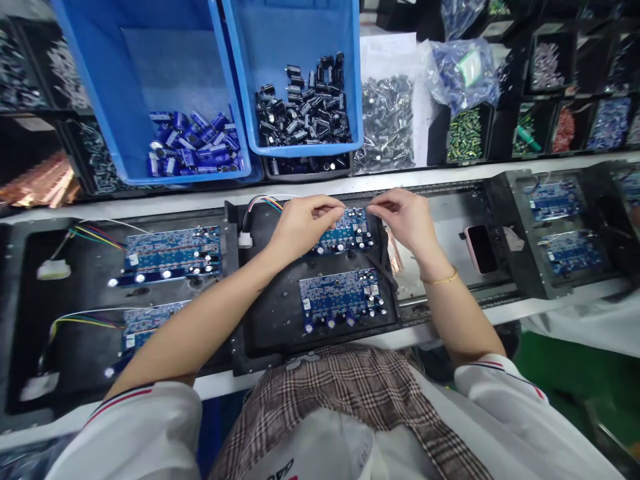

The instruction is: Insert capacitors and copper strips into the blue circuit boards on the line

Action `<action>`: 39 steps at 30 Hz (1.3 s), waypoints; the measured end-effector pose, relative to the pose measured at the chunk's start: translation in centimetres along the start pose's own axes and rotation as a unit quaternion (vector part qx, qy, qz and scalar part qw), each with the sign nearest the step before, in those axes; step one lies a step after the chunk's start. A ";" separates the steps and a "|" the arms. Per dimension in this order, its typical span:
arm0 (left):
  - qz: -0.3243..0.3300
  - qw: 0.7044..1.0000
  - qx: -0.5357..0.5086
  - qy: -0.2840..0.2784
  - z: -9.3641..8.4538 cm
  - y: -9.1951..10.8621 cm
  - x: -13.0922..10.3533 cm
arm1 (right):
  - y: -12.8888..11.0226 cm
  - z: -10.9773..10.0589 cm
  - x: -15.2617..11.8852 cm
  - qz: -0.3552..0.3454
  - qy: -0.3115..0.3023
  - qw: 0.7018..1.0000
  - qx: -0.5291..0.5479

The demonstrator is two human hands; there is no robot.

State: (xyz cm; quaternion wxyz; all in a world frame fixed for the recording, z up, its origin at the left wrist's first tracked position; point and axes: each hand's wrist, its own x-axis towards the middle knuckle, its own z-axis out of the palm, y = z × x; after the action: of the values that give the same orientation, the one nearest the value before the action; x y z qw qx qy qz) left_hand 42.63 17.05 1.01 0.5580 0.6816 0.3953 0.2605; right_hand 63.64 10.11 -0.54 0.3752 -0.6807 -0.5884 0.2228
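Work on the upper board (pixel 345 235) of the middle tray (pixel 273 300) looks under way rather than finished, since both hands are at its top edge; the board lies flat in the tray, partly hidden by the left hand (pixel 303 225). The left hand's thumb and forefinger are drawn close together over that edge, and the right hand (pixel 407 217) makes a similar narrow pinch at the board's upper right corner; whether either set of fingers has hold of a small part I cannot tell. Many components are already seated on this board, and on the lower board (pixel 343 300), just below it, which shows no wires. Both left boards (pixel 173 250) have coloured wires attached, so they seem further along in that respect; which parts are left to fit is too small to judge. Counted, there are two boards in the middle tray, two in the left, two right boards (pixel 573 252), and one partial board (pixel 631 188) at the right border: seven in view. There are three white connectors (pixel 53 269), one phone (pixel 481 249) and two blue bins (pixel 175 67), one with blue capacitors (pixel 193 141), the other with black capacitors (pixel 305 100), both heaped beyond counting.
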 end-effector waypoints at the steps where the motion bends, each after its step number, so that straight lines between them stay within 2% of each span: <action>1: -0.014 0.999 -0.038 0.011 0.2 -0.5 0.3 | 1.1 0.1 0.5 0.004 -0.016 1.000 -0.027; 4: -0.034 0.992 -0.113 0.045 0.5 -1.8 0.9 | 3.0 0.4 1.2 -0.021 -0.064 0.995 -0.070; 8: -0.045 0.988 -0.136 0.052 0.3 -2.4 1.2 | 3.0 0.6 0.8 -0.079 -0.101 0.985 -0.114; 13: -0.054 0.989 -0.135 0.031 0.4 -2.4 1.3 | 2.6 0.7 0.3 -0.095 -0.097 0.982 -0.133; 22: -0.068 0.980 -0.186 0.017 0.2 -2.6 1.2 | 3.3 0.9 0.1 -0.111 -0.077 0.983 -0.125; 30: -0.063 0.975 -0.214 -0.009 0.1 -2.9 1.1 | 3.1 0.7 0.4 -0.126 -0.098 0.978 -0.135; 32: -0.072 0.974 -0.212 -0.025 -0.1 -2.8 1.1 | 2.8 0.6 0.3 -0.120 -0.104 0.978 -0.134; 34: -0.073 0.974 -0.211 -0.044 -0.2 -2.7 1.1 | 1.9 0.5 -0.1 -0.105 -0.082 0.985 -0.109; 36: -0.066 0.973 -0.210 -0.072 0.1 -2.6 0.9 | 0.3 0.7 -0.6 -0.092 -0.039 0.994 -0.046; 39: -0.072 0.967 -0.209 -0.123 0.9 -2.3 0.3 | -2.8 1.1 -1.6 -0.110 0.002 0.993 0.032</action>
State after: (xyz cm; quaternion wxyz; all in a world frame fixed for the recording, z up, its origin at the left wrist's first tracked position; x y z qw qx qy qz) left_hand 42.89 16.97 -1.47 0.7498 0.5464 0.3085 0.2099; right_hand 60.66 8.93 0.72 0.4203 -0.5999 -0.6515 0.1975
